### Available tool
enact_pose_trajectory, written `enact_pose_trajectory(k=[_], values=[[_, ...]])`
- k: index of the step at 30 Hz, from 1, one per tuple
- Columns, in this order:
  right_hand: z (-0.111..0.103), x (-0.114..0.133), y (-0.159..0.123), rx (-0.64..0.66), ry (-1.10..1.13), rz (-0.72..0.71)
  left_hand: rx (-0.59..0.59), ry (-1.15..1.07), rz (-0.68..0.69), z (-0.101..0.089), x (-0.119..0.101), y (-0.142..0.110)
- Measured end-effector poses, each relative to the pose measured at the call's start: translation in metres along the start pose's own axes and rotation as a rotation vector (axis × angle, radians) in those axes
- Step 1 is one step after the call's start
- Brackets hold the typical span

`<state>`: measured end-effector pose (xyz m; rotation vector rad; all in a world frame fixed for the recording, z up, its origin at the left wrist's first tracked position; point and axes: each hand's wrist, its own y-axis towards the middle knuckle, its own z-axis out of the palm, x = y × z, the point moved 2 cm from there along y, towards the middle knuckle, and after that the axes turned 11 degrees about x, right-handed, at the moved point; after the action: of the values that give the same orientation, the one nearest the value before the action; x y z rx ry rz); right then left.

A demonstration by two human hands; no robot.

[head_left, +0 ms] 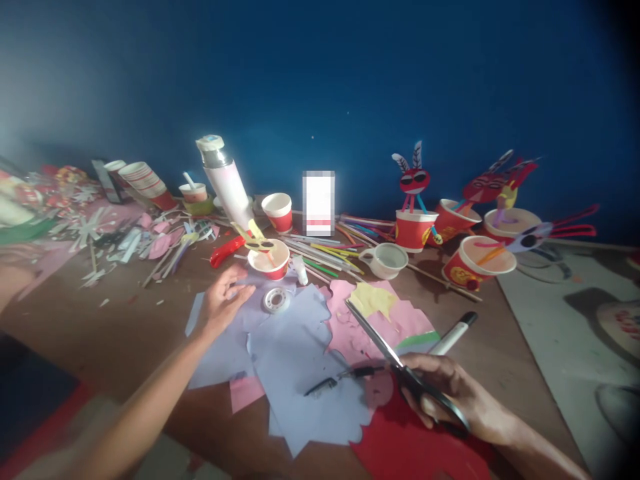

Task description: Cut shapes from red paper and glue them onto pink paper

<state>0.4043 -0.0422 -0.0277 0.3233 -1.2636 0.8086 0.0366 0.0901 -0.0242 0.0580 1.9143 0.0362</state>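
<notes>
My right hand (457, 390) is wrapped round the black handles of a pair of scissors (377, 341), whose long blades point away to the upper left over pink paper (345, 310). My left hand (226, 300) has its fingers apart and holds nothing. Just beyond it stands a red-and-white paper cup (273, 267) with a yellow paper figure (257, 239) at its rim. A white tape roll (276, 301) rests on the blue paper (300, 360) beside this hand. Under my right hand is red paper (415, 440), and a black pen (363, 372) lies by the scissors.
Behind are a white thermos (227, 187), another paper cup (277, 212), scattered coloured sticks (325, 253) and a clear measuring cup (385, 260). Cups with paper figures (416, 230) stand at right. Paper scraps (160, 240) and stacked cups (145, 183) are at left, near another person's arm (15, 283).
</notes>
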Motion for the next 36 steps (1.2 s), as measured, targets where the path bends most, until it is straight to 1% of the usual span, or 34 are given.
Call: enact_pose_trajectory(k=[4, 6, 8, 13, 16, 18, 19, 20, 22, 24, 25, 27, 30, 33, 36], values=[[0.0, -0.003, -0.001, -0.005, 0.003, -0.011, 0.0, 0.038, 0.002, -0.001, -0.006, -0.006], [0.0, -0.005, -0.002, -0.004, 0.002, -0.013, -0.013, 0.078, 0.002, -0.006, -0.006, -0.009], [0.0, -0.006, -0.004, -0.001, -0.003, -0.012, -0.043, 0.14, -0.008, -0.017, -0.003, -0.015], [0.0, -0.001, -0.002, 0.011, -0.023, -0.017, -0.107, 0.391, -0.098, -0.056, 0.007, -0.035], [0.001, 0.002, -0.001, -0.02, -0.027, -0.039, -0.086, 0.517, -0.077, -0.065, 0.006, -0.047], [0.0, 0.003, -0.001, -0.07, -0.02, -0.072, -0.037, 0.568, -0.041, -0.063, 0.002, -0.058], [-0.001, 0.003, -0.002, -0.101, -0.02, -0.093, 0.01, 0.603, -0.013, -0.061, -0.002, -0.064], [-0.002, 0.002, -0.003, -0.135, -0.024, -0.111, 0.073, 0.646, 0.023, -0.057, -0.005, -0.07], [-0.006, 0.0, -0.006, -0.192, -0.042, -0.138, 0.263, 0.778, 0.115, -0.049, -0.014, -0.085], [-0.01, -0.002, -0.008, -0.229, -0.052, -0.155, 0.44, 0.901, 0.168, -0.042, -0.019, -0.099], [-0.012, -0.004, -0.009, -0.238, -0.051, -0.162, 0.501, 0.941, 0.173, -0.039, -0.02, -0.105], [-0.013, -0.005, -0.01, -0.245, -0.047, -0.168, 0.568, 0.994, 0.176, -0.036, -0.02, -0.11], [-0.012, -0.004, -0.009, -0.227, -0.046, -0.162, 0.578, 1.007, 0.253, -0.035, -0.015, -0.107], [-0.008, -0.001, -0.008, -0.224, -0.043, -0.145, 0.493, 0.961, 0.352, -0.035, -0.01, -0.099], [-0.006, 0.001, -0.008, -0.238, -0.046, -0.143, 0.397, 0.92, 0.367, -0.034, -0.009, -0.094]])
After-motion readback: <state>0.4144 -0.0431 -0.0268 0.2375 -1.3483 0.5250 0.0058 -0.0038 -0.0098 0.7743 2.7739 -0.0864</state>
